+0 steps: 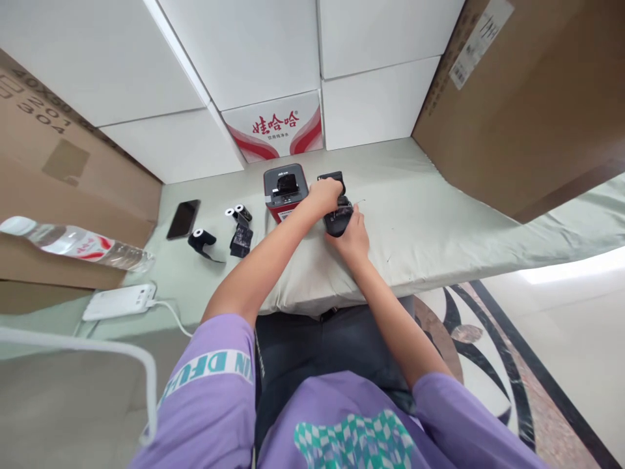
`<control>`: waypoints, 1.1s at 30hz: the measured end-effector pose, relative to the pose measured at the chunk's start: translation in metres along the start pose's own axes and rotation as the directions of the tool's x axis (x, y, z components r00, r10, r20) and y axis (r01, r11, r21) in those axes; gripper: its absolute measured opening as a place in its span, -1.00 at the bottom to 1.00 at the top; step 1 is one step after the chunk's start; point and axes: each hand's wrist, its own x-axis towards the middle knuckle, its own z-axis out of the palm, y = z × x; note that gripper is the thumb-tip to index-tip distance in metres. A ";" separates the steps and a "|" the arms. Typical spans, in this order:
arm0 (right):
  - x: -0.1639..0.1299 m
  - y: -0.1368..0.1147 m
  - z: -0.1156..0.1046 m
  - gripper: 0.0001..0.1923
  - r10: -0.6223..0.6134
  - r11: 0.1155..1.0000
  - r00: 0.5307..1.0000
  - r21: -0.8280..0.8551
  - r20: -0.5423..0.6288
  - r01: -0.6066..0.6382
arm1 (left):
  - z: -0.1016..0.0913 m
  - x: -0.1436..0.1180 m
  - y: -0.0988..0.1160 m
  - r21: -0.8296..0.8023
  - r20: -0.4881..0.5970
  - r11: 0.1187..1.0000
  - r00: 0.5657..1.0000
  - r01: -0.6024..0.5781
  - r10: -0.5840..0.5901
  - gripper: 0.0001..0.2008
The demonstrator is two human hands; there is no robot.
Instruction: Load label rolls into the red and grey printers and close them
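Observation:
On the cloth-covered surface, both hands are at a small black portable printer [338, 223], whose upper part stands raised like an opened lid. My left hand [324, 197] is closed on that upper part, its fingertips curled over it and partly hidden. Along the lower right side, my right hand [352, 240] grips the body, thumb and fingers around its edge. What lies inside the printer is too small and dark to make out. Just left of my hands stands a black and red box [284, 189] with a black device pictured on top.
Several small paper rolls lie to the left, among them a black roll [202, 240] partly unwound. Behind them is a phone [183, 219]. A water bottle [88, 245] and a white power bank [120, 302] with a cable are farther left. Cardboard boxes [527, 111] flank the surface.

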 end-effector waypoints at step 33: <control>0.001 0.006 0.003 0.16 -0.051 0.999 0.998 -0.003 0.039 0.051 | -0.190 -0.140 -0.243 0.231 -0.298 0.761 0.788 0.607 -0.538 -0.62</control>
